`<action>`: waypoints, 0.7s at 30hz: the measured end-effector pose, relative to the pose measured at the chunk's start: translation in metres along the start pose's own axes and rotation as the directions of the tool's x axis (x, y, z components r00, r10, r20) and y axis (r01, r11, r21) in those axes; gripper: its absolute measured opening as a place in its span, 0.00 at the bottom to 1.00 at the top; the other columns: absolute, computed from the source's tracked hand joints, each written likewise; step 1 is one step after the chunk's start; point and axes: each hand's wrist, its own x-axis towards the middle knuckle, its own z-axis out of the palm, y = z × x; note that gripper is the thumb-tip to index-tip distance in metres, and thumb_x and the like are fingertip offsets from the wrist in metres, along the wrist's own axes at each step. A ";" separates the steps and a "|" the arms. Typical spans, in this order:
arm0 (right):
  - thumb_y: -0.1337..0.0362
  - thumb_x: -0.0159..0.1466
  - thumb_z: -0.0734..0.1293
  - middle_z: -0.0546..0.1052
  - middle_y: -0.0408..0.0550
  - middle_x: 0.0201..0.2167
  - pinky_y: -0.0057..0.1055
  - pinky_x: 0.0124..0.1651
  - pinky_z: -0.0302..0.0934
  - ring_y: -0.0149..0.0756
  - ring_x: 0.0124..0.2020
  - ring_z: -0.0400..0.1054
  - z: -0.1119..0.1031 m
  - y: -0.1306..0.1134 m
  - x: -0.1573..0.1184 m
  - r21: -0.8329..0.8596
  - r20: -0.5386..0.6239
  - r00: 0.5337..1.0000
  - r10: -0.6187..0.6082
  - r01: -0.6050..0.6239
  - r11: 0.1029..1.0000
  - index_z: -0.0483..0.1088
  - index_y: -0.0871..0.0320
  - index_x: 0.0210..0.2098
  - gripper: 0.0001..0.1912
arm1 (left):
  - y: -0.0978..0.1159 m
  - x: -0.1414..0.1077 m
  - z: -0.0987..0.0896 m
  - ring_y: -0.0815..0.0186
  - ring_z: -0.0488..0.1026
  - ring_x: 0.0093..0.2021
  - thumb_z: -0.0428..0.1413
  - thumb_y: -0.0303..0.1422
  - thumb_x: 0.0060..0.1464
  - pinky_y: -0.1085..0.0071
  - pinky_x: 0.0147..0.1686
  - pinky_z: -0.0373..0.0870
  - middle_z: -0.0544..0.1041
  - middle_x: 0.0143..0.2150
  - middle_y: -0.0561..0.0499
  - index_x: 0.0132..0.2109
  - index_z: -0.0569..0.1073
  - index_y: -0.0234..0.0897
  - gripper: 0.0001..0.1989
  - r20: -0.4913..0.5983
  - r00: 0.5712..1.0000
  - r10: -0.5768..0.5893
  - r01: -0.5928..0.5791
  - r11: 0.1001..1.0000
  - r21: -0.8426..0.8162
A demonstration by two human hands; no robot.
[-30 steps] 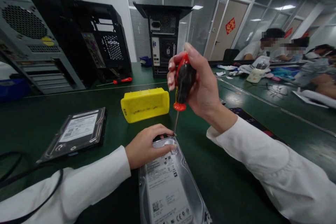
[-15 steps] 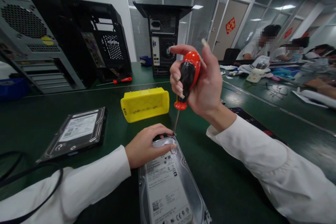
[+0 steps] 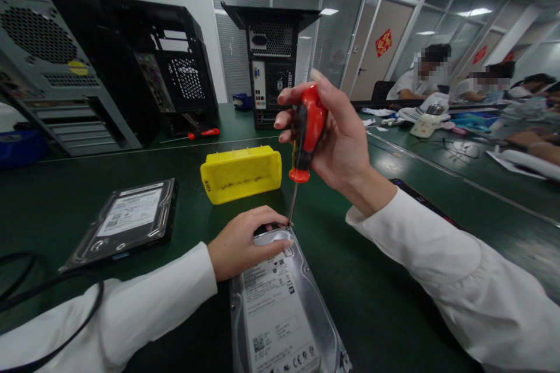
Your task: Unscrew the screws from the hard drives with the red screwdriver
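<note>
A silver hard drive (image 3: 280, 315) with a white label lies on the green table in front of me. My left hand (image 3: 245, 245) grips its far end, thumb on top and fingers over the far edge. In my right hand (image 3: 336, 134) is a red and black screwdriver (image 3: 311, 128), held nearly upright. Its tip meets the far right corner of the drive, close to my left fingertips; any screw there is too small to make out. Just beyond stands a yellow plastic bin (image 3: 241, 175), with small dark bits inside it.
A second hard drive (image 3: 126, 218) lies at left. Behind are computer cases (image 3: 273, 64) and another screwdriver (image 3: 203, 134). A dark flat device (image 3: 420, 201) lies partly behind my right forearm. Black cable (image 3: 52, 282) crosses near my left sleeve. Other people sit at far right.
My right hand has turned the screwdriver handle, so more of its red side shows, and the fingers have loosened a little. My left hand and the hard drive have stayed in place.
</note>
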 end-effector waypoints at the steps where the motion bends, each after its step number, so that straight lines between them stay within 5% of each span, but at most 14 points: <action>1: 0.56 0.60 0.63 0.70 0.43 0.34 0.23 0.30 0.67 0.26 0.30 0.69 0.001 0.000 0.000 -0.003 -0.010 1.000 0.001 -0.001 1.000 0.65 0.58 0.32 0.11 | 0.000 0.000 0.000 0.63 0.70 0.42 0.56 0.38 0.53 0.68 0.42 0.66 0.73 0.43 0.49 0.47 0.73 0.38 0.15 0.003 1.000 0.000 0.000 1.000 0.000; 9: 0.56 0.60 0.63 0.61 0.34 0.20 0.18 0.15 0.46 0.19 0.14 0.52 0.010 0.002 -0.002 0.005 0.053 0.997 0.055 -0.055 0.998 0.59 0.56 0.31 0.11 | 0.000 0.001 -0.001 0.63 0.70 0.42 0.56 0.39 0.54 0.68 0.43 0.67 0.73 0.43 0.49 0.47 0.73 0.38 0.15 -0.002 1.000 0.004 -0.004 1.000 0.006; 16: 0.48 0.63 0.51 0.61 0.39 0.20 0.22 0.18 0.49 0.23 0.16 0.53 0.009 0.000 -0.002 -0.024 0.124 0.991 0.045 -0.043 0.999 0.66 0.56 0.35 0.21 | 0.001 0.000 -0.001 0.63 0.70 0.42 0.56 0.38 0.54 0.68 0.43 0.66 0.73 0.43 0.49 0.47 0.73 0.38 0.15 -0.002 1.000 -0.001 0.001 1.000 0.001; 21: 0.52 0.65 0.53 0.63 0.40 0.24 0.20 0.21 0.54 0.22 0.20 0.57 0.009 -0.001 -0.003 -0.007 0.119 0.990 0.082 -0.082 0.997 0.67 0.58 0.36 0.19 | 0.000 0.000 -0.001 0.64 0.70 0.41 0.56 0.38 0.53 0.68 0.42 0.66 0.73 0.42 0.49 0.47 0.73 0.37 0.15 -0.002 1.000 0.002 -0.002 1.000 -0.006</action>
